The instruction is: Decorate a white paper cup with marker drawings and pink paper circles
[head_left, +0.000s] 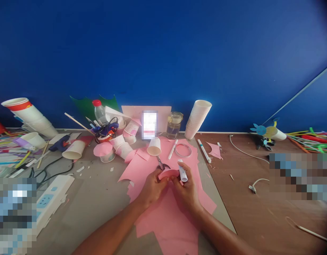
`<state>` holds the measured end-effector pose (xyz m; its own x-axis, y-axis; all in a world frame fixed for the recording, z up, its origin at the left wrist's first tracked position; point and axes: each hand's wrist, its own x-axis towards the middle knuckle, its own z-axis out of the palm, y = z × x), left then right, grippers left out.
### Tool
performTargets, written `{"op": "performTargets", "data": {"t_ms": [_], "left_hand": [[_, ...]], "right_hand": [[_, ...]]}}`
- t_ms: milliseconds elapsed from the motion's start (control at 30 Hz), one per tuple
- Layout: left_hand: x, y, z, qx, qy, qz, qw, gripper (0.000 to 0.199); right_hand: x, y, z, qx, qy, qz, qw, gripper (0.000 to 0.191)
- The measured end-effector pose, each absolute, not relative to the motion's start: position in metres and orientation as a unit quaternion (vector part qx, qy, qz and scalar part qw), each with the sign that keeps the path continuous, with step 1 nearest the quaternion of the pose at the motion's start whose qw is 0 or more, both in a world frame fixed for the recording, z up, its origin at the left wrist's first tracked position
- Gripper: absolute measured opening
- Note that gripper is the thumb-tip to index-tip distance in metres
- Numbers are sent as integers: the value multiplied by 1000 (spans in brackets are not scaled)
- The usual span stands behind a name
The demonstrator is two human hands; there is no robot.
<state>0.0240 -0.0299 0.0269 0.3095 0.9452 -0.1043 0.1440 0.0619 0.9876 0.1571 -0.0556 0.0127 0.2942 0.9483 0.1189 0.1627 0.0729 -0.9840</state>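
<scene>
My left hand (155, 186) pinches the left edge of a small curved piece of pink paper (168, 173). My right hand (189, 187) is wrapped around a short white tube (182, 171), and its fingertips meet the same paper. Just behind the paper lie scissors (160, 163), their handles partly covered by it and by my left hand. Larger pink paper sheets (176, 216) spread out beneath both hands. Beyond the scissors a white paper cup (154, 147) lies tipped on the sheets, near a white marker (173, 148) and a clear ring (183, 150).
A tall stack of paper cups (198, 118) leans by a glass jar (174, 125) at the back. Pink-covered cups (122, 147), a blue glue gun (59, 141) and a power strip (50, 198) are on the left. A cable (245, 154) crosses the brown table (248, 212).
</scene>
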Motion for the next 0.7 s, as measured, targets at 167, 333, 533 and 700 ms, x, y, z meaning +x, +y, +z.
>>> {"op": "performTargets", "data": {"t_ms": [167,333,533,700], "left_hand": [[23,-29,25,586,459,359,563,23],[23,-29,25,581,457,356,571,25],[21,-28,27,583,442,354,582,29],[21,-29,29,593,432,356,579,30]], "right_hand": [[157,-55,14,-585,-474,350,557,42],[157,-55,13,-576,-476,349,565,42],[158,-54,14,-576,-476,346,567,43],[161,-54,17,-588,-474,317,573,41]]}}
